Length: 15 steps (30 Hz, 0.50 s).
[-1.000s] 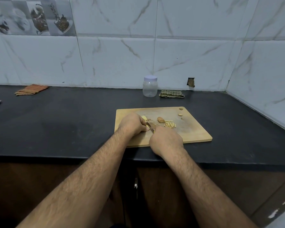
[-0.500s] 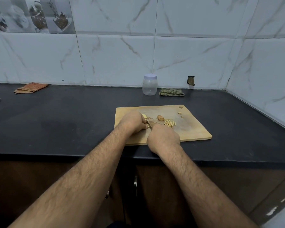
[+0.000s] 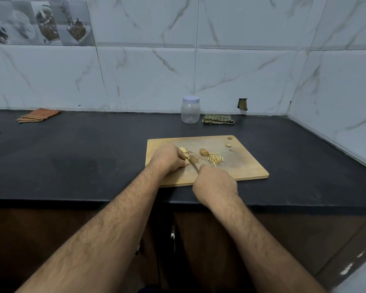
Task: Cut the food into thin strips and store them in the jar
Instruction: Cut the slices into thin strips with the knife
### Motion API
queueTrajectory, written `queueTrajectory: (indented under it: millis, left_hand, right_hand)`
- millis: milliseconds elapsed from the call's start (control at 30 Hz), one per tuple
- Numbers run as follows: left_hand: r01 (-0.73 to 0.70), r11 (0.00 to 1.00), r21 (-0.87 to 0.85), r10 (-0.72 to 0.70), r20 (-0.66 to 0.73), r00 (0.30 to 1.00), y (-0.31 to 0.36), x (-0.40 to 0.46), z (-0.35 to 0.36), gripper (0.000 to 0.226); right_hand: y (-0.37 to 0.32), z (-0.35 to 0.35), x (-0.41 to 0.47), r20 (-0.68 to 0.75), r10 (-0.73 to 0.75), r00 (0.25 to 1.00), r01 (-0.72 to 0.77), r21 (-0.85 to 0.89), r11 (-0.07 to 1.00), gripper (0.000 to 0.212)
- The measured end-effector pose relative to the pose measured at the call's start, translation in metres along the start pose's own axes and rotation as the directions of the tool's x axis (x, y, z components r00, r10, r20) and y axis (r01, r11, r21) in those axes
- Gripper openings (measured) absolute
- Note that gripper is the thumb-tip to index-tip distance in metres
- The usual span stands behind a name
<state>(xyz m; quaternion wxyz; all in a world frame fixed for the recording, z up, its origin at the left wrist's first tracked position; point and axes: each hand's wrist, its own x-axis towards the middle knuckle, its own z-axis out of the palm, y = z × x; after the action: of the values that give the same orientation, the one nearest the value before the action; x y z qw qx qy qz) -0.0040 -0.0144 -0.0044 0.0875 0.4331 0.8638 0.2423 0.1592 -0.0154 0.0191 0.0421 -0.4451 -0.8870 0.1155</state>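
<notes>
Arms are stretched forward from the bottom of the view, over the front edge of the black table (image 3: pixel 72 166), and both are bent in toward a wooden cutting board (image 3: pixel 247 168). The left hand (image 3: pixel 168 158) is laid on the left part of the board with its back up. Its fingers are curled down, and a pale piece of food (image 3: pixel 183 150) is held under the fingertips. The right hand (image 3: pixel 216 183) is seen at the near edge of the board. It is closed round the handle of a knife (image 3: pixel 194 163), and the handle is hidden inside it. The blade is pointed away and to the left, and its tip is set right beside the left fingers, at the held piece.

A small pile of thin strips (image 3: pixel 216 159) is seen on the middle of the board, just right of the blade. A brown chunk (image 3: pixel 204 152) is lying next to the pile. Two tiny bits (image 3: pixel 228 145) are left near the far right corner.

A clear jar (image 3: pixel 190 111) with a white lid on top is stood at the back by the tiled wall, well apart from the board. Nothing can be seen inside it. A green cloth (image 3: pixel 218 119) is folded just beside the jar. An orange cloth (image 3: pixel 38 115) is laid far to the left.
</notes>
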Motion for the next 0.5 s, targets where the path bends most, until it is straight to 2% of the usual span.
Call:
queueTrajectory:
  millis: [267,500]
  left_hand:
    - [0.021,0.999,-0.04,-0.021,-0.009,1.0,-0.001,0.0004,0.0007,0.023]
    - [0.046,0.992,-0.121,-0.055,-0.07,0.996,-0.0054,-0.0019,0.0063,0.018]
  right_hand:
    - [0.0006,-0.0056,0.0006,-0.011,-0.002,1.0,0.003,0.062,0.998,0.032]
    - [-0.0065,-0.0046,0.0099,-0.024,-0.024,0.999,0.025,0.046,0.999,0.034]
